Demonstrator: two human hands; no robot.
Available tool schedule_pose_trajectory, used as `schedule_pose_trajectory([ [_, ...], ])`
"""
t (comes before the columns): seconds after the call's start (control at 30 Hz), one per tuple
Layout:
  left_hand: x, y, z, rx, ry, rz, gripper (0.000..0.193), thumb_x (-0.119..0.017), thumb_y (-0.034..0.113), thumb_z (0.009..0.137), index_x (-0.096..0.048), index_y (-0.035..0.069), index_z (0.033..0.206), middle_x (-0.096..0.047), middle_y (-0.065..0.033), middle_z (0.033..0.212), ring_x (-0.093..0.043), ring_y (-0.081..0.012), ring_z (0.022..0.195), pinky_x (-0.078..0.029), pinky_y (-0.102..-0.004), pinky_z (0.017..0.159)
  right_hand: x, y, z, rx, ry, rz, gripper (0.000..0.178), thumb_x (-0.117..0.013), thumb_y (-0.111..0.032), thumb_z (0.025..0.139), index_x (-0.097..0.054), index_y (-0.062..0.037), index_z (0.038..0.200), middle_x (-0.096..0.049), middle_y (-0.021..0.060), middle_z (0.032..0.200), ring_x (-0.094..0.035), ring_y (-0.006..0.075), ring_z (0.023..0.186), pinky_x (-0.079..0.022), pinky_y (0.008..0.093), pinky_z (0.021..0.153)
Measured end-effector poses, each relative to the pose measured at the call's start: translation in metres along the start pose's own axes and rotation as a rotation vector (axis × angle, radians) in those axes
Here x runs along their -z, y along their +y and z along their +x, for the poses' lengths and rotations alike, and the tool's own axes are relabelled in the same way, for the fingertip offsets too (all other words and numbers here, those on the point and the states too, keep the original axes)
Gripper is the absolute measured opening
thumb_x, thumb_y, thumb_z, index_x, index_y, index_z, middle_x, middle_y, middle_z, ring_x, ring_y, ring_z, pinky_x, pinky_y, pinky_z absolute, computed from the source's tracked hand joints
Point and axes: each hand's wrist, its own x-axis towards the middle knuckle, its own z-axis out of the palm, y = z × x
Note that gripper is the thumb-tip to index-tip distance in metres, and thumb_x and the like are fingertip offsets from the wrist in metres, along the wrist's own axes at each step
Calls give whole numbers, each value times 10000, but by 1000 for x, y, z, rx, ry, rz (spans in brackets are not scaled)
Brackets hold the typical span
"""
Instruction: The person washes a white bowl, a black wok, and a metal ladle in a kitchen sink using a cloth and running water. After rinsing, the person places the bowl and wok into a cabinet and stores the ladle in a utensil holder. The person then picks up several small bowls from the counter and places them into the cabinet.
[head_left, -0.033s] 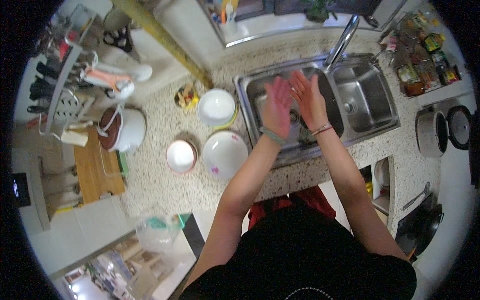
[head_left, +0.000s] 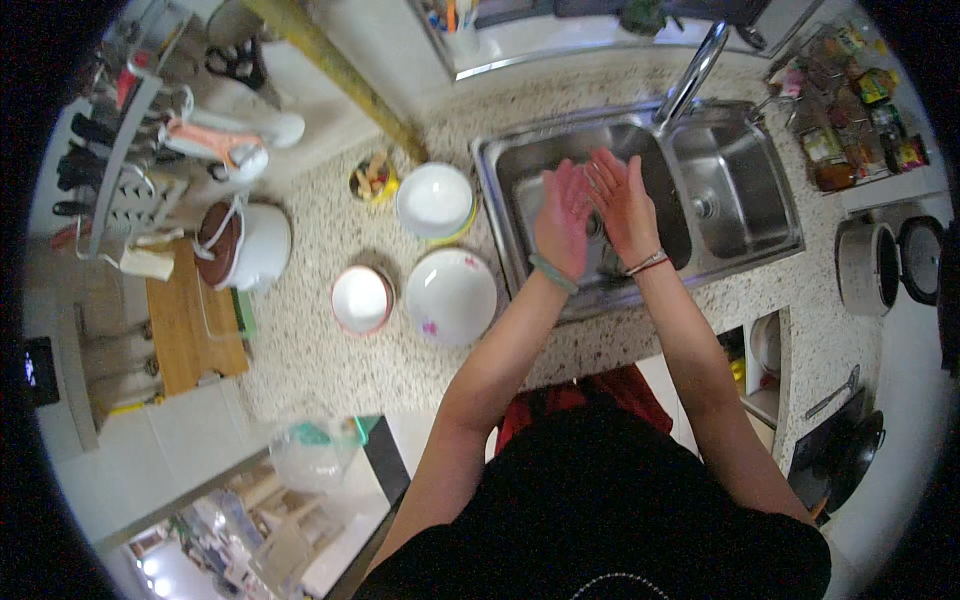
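Both hands hang over the large left basin of a steel sink (head_left: 520, 285), holding nothing. My left hand (head_left: 562, 222) has its fingers stretched out, palm turned up and inward, with a green bangle (head_left: 553, 273) on the wrist. Beside it, my right hand (head_left: 624, 205) is also open, its palm up and thumb apart. Thin bracelets (head_left: 647, 263) circle that wrist. The two hands are close at the fingertips; whether they touch is hard to tell. Beyond them a chrome faucet (head_left: 692, 75) rises at the sink's back edge. Part of the basin floor is hidden behind the hands.
Left of the sink, the speckled counter (head_left: 300, 375) carries stacked white bowls (head_left: 435, 200), a flowered plate (head_left: 452, 305), a smaller bowl (head_left: 361, 300) and a white lidded pot (head_left: 262, 247). A yellow pipe (head_left: 335, 75) slants behind. Spice jars (head_left: 825, 150) and an open rice cooker (head_left: 868, 268) stand right.
The view has shifted slightly. My hands have moved a little toward me and to the right over the basin, still open and empty.
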Motion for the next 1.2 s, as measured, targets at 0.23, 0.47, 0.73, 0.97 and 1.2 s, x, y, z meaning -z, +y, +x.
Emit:
schedule_pose_trajectory([
  [0.23,80,-2,-106,-171,443,493,561,-427,377,934,-325,5,1341,-409,-100,1338,-377,-182,1228,-262,-330,1030,8,99,-68,-417,-86,-66,708,-405,-524,894,-296,11,1345,-360,138,1370,-355,228,1260,-294,343,1029],
  [0.47,227,39,-145,-596,948,894,522,-580,176,869,-363,-53,1285,-482,-149,1229,-464,-212,1095,-368,-315,939,-26,174,-69,-419,-74,-386,569,-504,-447,872,-480,-17,1244,-523,111,1233,-487,208,1139,-395,320,915],
  [0.73,260,47,-144,-528,849,823,467,-521,-79,787,-474,-6,1246,-593,-103,1074,-565,-149,883,-464,-278,776,-30,202,-64,-126,-135,-1006,427,-551,-80,811,-504,-79,1235,-598,145,1098,-596,222,932,-460,324,813],
  [0.97,275,58,-157,-461,757,1080,438,-598,-26,737,-577,61,1166,-545,-51,793,-517,-115,688,-444,-263,634,-44,201,-83,50,-5,-1131,442,-503,-28,815,-518,-158,1237,-609,181,1030,-609,253,805,-469,335,742],
  [1.2,258,60,-164,-555,747,986,446,-566,5,803,-496,65,1240,-581,-100,893,-551,-124,768,-458,-247,664,-34,210,-77,-182,23,-896,450,-478,13,794,-553,-150,1206,-636,70,1011,-605,176,827,-509,311,682],
])
